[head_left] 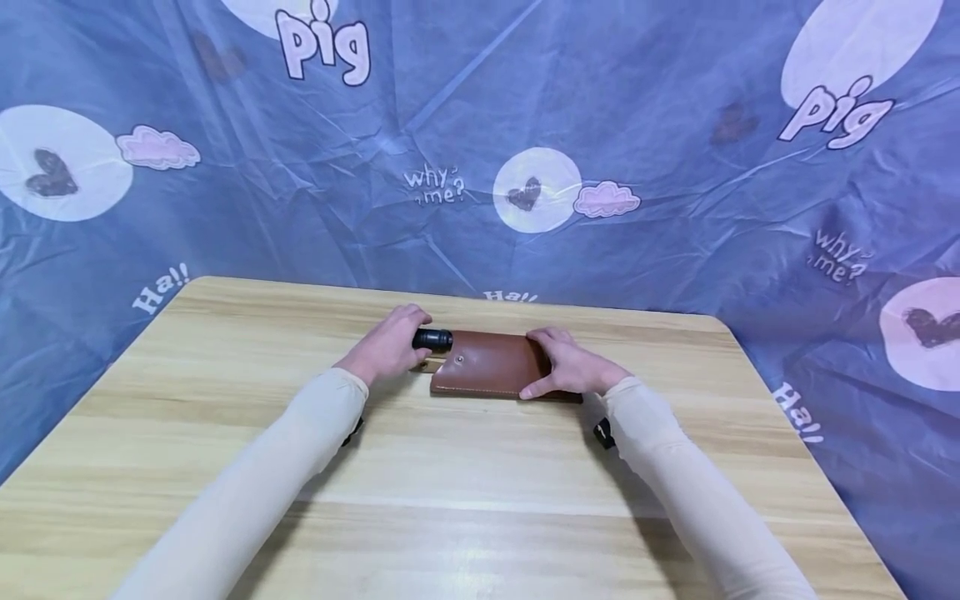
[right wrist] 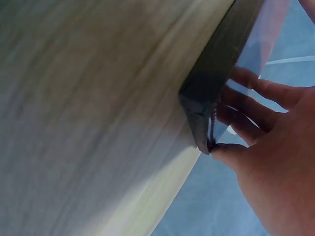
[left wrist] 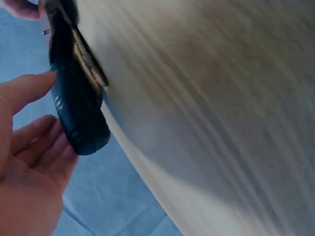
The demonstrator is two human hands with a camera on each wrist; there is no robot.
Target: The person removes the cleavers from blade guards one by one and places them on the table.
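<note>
Toward the far edge of the pale wood-grain surface (head_left: 472, 467): left hand (head_left: 387, 343) pinches a glossy black round cylinder (head_left: 432, 340) between thumb and fingers; right hand (head_left: 568, 364) grips the right end of a flat brown leather-look sheath (head_left: 487, 364), thumb at near edge, fingers at far. Cylinder juts from the sheath's left mouth, near a small metal stud (head_left: 460, 359). Long axis of both runs left to right, mouth facing left. Likely handling: sheath light, stiff, slightly pliant, best held by its edges; cylinder hard, perhaps slick, best gripped round its body. Beyond: blue printed cloth (head_left: 360, 225).
</note>
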